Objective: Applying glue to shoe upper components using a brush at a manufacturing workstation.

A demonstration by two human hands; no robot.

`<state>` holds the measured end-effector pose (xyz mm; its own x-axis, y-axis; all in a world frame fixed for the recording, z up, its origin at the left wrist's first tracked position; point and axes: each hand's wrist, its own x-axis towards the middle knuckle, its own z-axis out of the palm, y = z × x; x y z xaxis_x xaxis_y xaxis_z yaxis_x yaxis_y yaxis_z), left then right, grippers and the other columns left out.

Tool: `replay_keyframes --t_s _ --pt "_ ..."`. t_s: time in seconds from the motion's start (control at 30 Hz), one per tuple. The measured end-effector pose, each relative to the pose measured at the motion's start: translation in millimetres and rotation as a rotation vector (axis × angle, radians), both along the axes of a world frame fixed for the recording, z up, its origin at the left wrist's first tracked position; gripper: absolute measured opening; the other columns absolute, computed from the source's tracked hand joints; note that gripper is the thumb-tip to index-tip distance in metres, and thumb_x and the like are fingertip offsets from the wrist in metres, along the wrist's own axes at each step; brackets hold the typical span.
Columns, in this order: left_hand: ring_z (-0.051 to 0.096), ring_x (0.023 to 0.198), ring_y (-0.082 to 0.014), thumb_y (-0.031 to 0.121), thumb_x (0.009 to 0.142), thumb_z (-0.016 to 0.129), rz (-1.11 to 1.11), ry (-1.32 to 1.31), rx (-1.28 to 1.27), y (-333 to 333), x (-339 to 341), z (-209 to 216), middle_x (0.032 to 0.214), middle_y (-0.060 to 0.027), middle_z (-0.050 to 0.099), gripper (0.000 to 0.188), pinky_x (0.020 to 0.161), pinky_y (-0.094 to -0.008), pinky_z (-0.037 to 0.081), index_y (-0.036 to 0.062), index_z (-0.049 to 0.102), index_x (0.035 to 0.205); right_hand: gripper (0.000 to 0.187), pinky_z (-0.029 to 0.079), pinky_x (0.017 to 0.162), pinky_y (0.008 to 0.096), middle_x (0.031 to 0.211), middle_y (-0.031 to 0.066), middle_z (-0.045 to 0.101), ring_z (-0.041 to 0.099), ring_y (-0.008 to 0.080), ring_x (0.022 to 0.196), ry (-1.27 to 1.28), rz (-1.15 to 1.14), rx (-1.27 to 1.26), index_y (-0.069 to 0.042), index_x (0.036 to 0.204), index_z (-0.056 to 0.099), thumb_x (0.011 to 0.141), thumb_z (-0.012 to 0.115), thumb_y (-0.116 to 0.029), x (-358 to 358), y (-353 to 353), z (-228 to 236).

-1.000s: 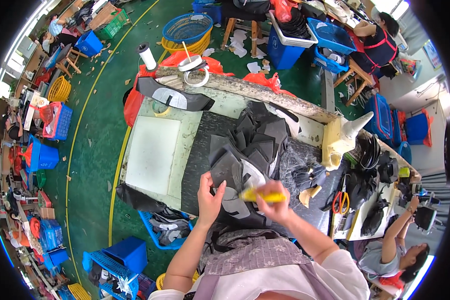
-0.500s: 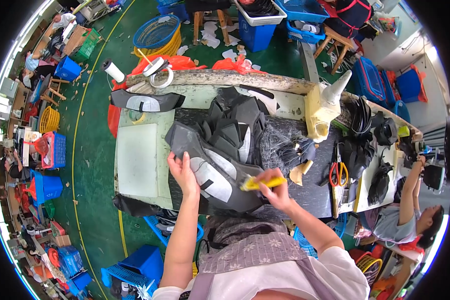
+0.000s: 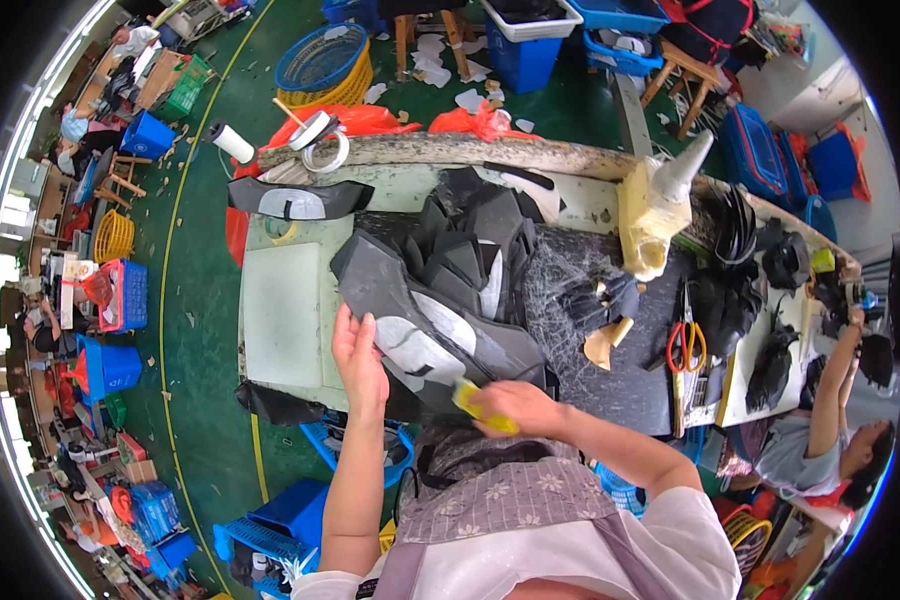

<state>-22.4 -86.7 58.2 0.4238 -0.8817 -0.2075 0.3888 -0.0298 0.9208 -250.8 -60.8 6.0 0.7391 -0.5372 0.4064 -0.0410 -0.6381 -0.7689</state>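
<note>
A flat black cut piece (image 3: pixel 365 265) with a white patch lies slanting across a heap of similar dark pieces (image 3: pixel 470 240). My left hand (image 3: pixel 358 365) is closed on its left edge, the thumb over the top. Fingers of my right hand (image 3: pixel 520 408) wrap around a yellow brush (image 3: pixel 467 395), whose end is at the piece's near edge, beside the white patch. The motion blurs it, and I cannot tell whether it touches. Part of the piece's near end is hidden behind the right hand.
On the bench, a pale board (image 3: pixel 282 315) lies left and orange-handled scissors (image 3: pixel 686 345) right. A cream stand with a grey cone (image 3: pixel 655 220) is at the far right. A white tape roll (image 3: pixel 325 152) sits at the back left. A co-worker (image 3: pixel 820 450) is at the right.
My right hand has swung left and nearer to me with the brush, from the piece's right end to its near edge. The left hand keeps its hold. The whole view has shifted slightly.
</note>
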Motion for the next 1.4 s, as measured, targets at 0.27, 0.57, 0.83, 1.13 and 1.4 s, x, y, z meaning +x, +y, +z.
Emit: replay_keyframes --t_s 0.27,0.57,0.83,1.13,1.4 --pt "0.049 0.110 -0.0146 0.003 0.090 0.047 -0.105 -0.120 -0.002 28.8 -24.3 3.0 0.122 -0.0102 0.051 0.041 0.094 -0.0274 0.036 -0.0031 0.036 0.129 0.014 0.041 0.038 0.0211 0.071 0.0062 0.060 0.052 0.0081 0.043 -0.378 -0.432 0.950 0.000 0.091 0.057 0.086 0.060 -0.013 53.6 -92.5 91.7" --pt "0.053 0.105 -0.0167 0.004 0.086 0.048 0.390 -0.057 -0.116 -59.7 153.2 17.8 0.118 -0.0091 0.054 0.043 0.091 -0.0294 0.041 0.0019 0.041 0.128 0.018 0.038 0.049 0.0195 0.063 0.0048 0.058 0.052 0.0093 0.048 -0.502 -0.985 0.638 -0.001 0.091 0.055 0.089 0.054 -0.018 -13.0 -129.7 59.2" --pt "0.052 0.101 -0.0226 0.005 0.080 0.052 0.605 -0.134 -0.083 -165.0 399.5 -181.6 0.112 -0.0094 0.053 0.036 0.088 -0.0403 0.043 0.0051 0.046 0.116 0.017 0.037 0.048 0.0207 0.065 0.0021 0.055 0.049 0.0080 0.051 -0.534 -1.370 0.564 -0.002 0.092 0.055 0.088 0.058 -0.019 -105.1 -110.0 24.5" --pt "0.047 0.109 -0.0203 0.016 0.081 0.056 0.409 -0.674 0.044 -127.5 263.1 -152.0 0.116 -0.0079 0.053 0.040 0.093 -0.0345 0.035 0.0019 0.051 0.118 0.018 0.044 0.054 0.0294 0.068 0.0124 0.059 0.053 0.0137 0.055 0.393 -1.482 0.095 -0.003 0.087 0.058 0.080 0.065 -0.018 -184.5 -144.8 -22.1" --pt "0.050 0.083 -0.0087 0.013 0.084 0.058 -0.093 -0.082 0.247 7.9 37.9 -51.0 0.098 -0.0015 0.054 0.041 0.075 -0.0226 0.040 0.0018 0.048 0.122 0.022 0.032 0.034 0.0230 0.049 -0.0004 0.048 0.043 0.0095 0.038 -0.297 -1.388 0.932 -0.006 0.072 0.056 0.083 0.058 -0.025 -205.4 -145.0 -22.2"
